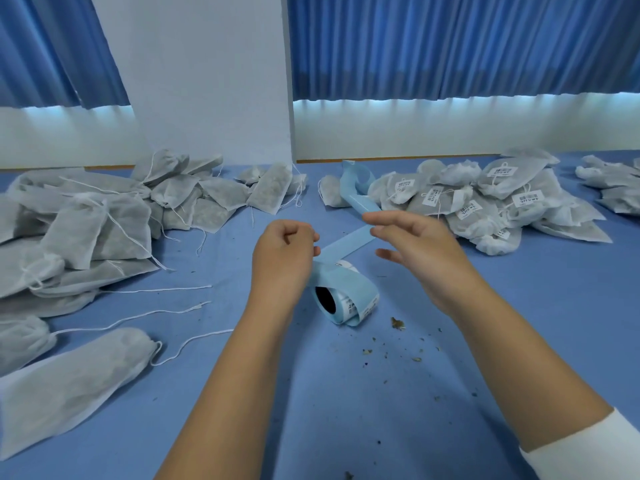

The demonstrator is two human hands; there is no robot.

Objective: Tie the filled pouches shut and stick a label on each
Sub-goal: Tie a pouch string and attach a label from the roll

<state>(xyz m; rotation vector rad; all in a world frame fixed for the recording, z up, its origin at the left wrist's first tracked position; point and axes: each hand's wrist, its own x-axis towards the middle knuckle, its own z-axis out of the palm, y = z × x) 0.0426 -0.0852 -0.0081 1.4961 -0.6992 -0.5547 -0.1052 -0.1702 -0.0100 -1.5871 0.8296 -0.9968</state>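
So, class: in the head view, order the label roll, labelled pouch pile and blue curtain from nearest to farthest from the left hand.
1. Label roll, just below the left hand.
2. Labelled pouch pile, beyond it to the right.
3. Blue curtain, far behind everything.

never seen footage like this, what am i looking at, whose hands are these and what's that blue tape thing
There is no machine here. A person is working with bare hands, and the one picture comes from a camera worn on their head, looking forward and down.

On the blue table lies a label roll. Its blue backing strip runs up between the hands. The left hand, fingers curled, seems to pinch the strip. The right hand touches it farther along with its fingertips; I cannot tell whether it pinches.

At left is a pile of unlabelled pouches with loose strings. At right is a pile of labelled pouches. Dried crumbs are scattered on the table.
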